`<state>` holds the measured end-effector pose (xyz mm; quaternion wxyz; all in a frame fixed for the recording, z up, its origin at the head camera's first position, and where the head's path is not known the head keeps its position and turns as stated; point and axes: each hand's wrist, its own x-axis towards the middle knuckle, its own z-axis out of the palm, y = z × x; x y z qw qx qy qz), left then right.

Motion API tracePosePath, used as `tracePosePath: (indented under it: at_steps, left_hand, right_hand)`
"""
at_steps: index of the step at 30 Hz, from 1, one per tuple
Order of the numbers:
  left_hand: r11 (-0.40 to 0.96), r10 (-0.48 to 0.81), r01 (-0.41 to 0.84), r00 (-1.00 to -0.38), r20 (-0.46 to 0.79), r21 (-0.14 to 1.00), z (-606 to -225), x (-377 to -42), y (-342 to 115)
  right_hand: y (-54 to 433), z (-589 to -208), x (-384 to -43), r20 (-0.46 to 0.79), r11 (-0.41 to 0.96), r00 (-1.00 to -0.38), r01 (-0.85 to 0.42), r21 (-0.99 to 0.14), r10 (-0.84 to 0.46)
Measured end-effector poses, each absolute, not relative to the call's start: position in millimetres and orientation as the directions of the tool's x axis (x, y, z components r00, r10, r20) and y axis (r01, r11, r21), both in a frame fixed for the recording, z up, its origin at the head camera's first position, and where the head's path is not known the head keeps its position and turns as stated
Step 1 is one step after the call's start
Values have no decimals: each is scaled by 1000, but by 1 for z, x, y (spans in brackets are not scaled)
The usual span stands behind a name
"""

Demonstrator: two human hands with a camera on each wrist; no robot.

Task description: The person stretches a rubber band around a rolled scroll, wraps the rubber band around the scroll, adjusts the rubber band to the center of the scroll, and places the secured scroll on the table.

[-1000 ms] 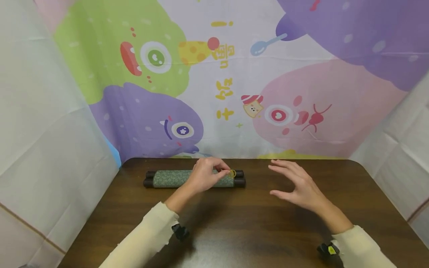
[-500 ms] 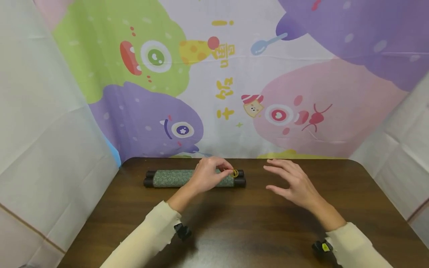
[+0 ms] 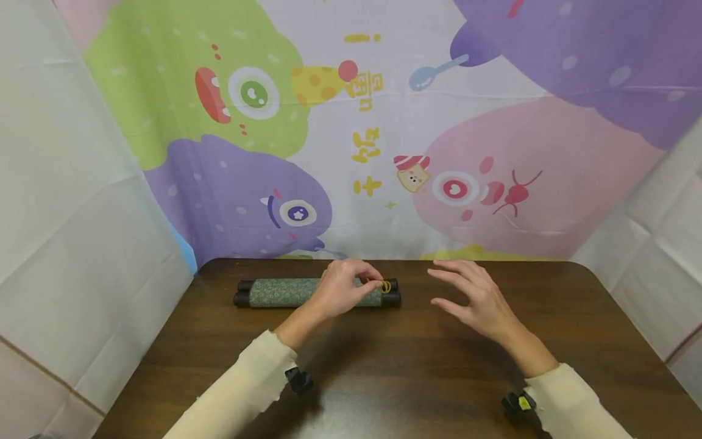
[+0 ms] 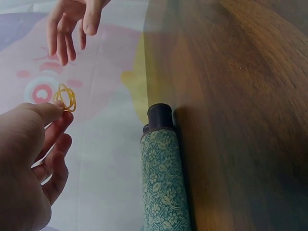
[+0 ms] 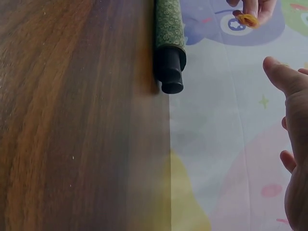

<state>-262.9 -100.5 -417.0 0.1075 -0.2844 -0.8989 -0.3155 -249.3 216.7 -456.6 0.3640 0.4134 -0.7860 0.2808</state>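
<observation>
My left hand (image 3: 341, 289) is over the right part of a rolled-up scroll (image 3: 282, 292), pinching a looped yellow rubber band (image 4: 73, 97) between thumb and fingertips. The scroll has a green floral cloth back and black roller knobs at both ends. It lies crosswise near the back of the table, its middle partly covered by the left hand in the head view. Off to the right, my right hand (image 3: 478, 300) hovers above the table with fingers spread and holds nothing. The right wrist view shows the band (image 5: 248, 19) bunched at the left fingertips.
The dark wooden table (image 3: 384, 378) has rounded back corners. A cartoon-printed cloth (image 3: 351, 225) hangs right behind its back edge. White sheets (image 3: 71, 201) hang along both sides. A small black camera sits on each wrist.
The left hand has shifted slightly to the right with the rubber band still pinched. The right hand has drifted a little left toward it. The scroll has stayed put.
</observation>
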Motion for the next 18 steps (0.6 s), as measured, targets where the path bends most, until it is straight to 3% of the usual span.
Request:
tracePosePath:
  at_steps: [18]
  left_hand:
    - [610, 467, 595, -804, 369, 523, -419, -265, -90]
  right_hand:
    - [208, -452, -253, 807, 511, -375, -853, -108, -456]
